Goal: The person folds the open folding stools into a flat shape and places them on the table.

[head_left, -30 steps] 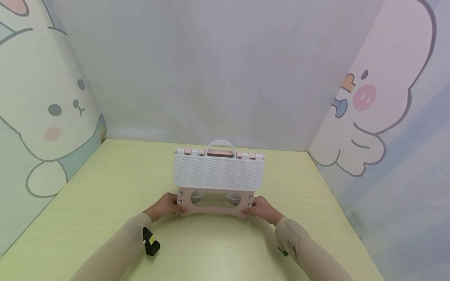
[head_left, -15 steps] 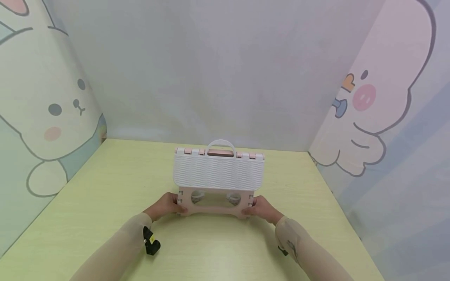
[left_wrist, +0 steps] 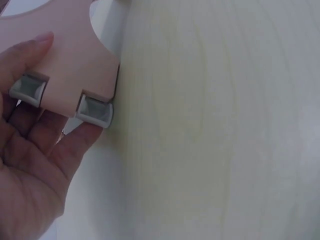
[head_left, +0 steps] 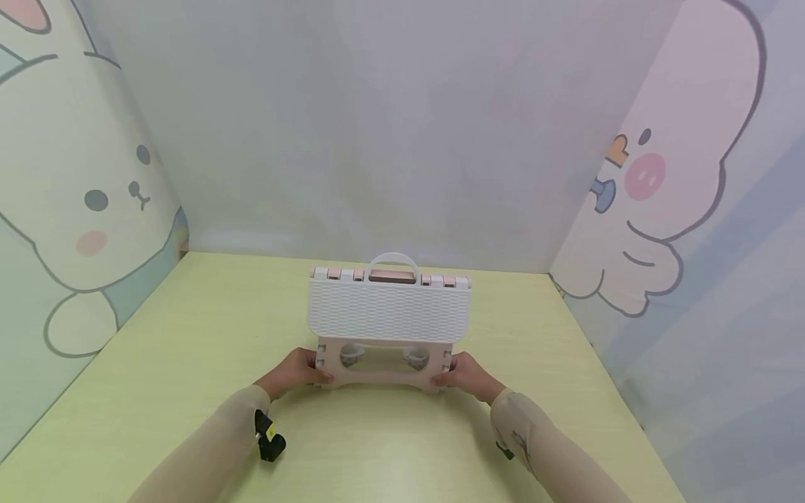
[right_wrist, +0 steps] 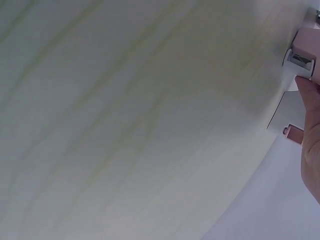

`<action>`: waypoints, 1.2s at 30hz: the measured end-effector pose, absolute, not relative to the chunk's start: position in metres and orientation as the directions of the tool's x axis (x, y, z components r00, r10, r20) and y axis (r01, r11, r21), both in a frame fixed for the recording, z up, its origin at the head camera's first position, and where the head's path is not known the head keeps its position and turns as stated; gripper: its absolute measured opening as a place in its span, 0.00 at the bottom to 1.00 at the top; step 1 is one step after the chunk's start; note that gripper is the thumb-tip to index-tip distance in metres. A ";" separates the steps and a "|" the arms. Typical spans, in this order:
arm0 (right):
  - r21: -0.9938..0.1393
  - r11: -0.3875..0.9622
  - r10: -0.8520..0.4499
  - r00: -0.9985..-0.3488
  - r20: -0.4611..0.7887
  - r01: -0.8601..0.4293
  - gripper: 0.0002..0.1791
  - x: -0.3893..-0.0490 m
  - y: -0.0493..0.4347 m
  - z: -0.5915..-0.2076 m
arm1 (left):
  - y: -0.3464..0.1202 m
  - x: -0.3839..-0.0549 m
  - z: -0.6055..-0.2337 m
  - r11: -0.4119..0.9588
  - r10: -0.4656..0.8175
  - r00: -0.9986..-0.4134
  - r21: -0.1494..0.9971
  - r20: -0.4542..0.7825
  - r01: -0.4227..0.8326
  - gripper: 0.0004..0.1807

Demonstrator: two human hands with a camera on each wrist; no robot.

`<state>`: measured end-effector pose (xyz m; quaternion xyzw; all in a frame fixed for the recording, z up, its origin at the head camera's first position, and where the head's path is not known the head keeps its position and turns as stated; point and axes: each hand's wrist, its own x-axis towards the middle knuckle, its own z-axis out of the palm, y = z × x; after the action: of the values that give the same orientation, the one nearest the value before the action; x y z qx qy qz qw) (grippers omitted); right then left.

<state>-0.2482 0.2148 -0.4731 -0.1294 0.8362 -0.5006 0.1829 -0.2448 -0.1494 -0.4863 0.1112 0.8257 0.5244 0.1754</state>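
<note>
Midway between the side edges of the table (head_left: pixel 390 447), short of its far edge, the head view shows a stool (head_left: pixel 388 321) standing with its handle (head_left: pixel 393 256) uppermost and its white top (head_left: pixel 388 300) slanting over the pink legs (head_left: pixel 383 377). The left hand (head_left: pixel 295 370) grips the lower left side and the right hand (head_left: pixel 470 376) the lower right, each thumb across the front. The step in hand looks like holding the legs before they are worked; whether toward opening or folding cannot be told. In the left wrist view, the thumb (left_wrist: pixel 25 53) lies on the pink face and the fingers curl at its edge, beside two white joints (left_wrist: pixel 95 111); the foot's corner appears to meet the table. From the right wrist, only part of that hand shows, a fingertip (right_wrist: pixel 305 87) at another joint; its grip is better read from the head view. The next move probably calls for an even pull or push from both hands, so the legs swing square.
</note>
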 end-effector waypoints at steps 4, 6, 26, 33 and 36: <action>-0.885 0.464 -0.394 -0.902 -0.176 -0.031 0.16 -0.246 0.214 -0.471 | -0.150 -0.244 -0.486 0.419 0.372 -0.913 0.908 -0.169 0.003 0.16; -0.884 0.466 -0.391 -0.903 -0.176 -0.029 0.15 -0.246 0.214 -0.472 | -0.150 -0.243 -0.485 0.419 0.373 -0.912 0.908 -0.168 0.004 0.16; -0.867 0.498 -0.364 -0.915 -0.174 -0.034 0.15 -0.247 0.216 -0.472 | -0.149 -0.246 -0.488 0.408 0.351 -0.923 0.913 -0.155 0.002 0.15; -0.881 0.472 -0.389 -0.906 -0.166 -0.041 0.13 -0.229 0.206 -0.439 | -0.149 -0.245 -0.489 0.407 0.343 -0.926 0.913 -0.160 -0.007 0.16; -0.888 0.460 -0.384 -0.908 -0.169 -0.030 0.13 -0.229 0.206 -0.439 | -0.150 -0.245 -0.489 0.405 0.347 -0.925 0.915 -0.156 -0.002 0.15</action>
<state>-0.2290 0.2058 -0.4393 -0.1238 0.8361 -0.5047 0.1756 -0.2449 -0.1496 -0.4888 0.1049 0.8220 0.5355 0.1632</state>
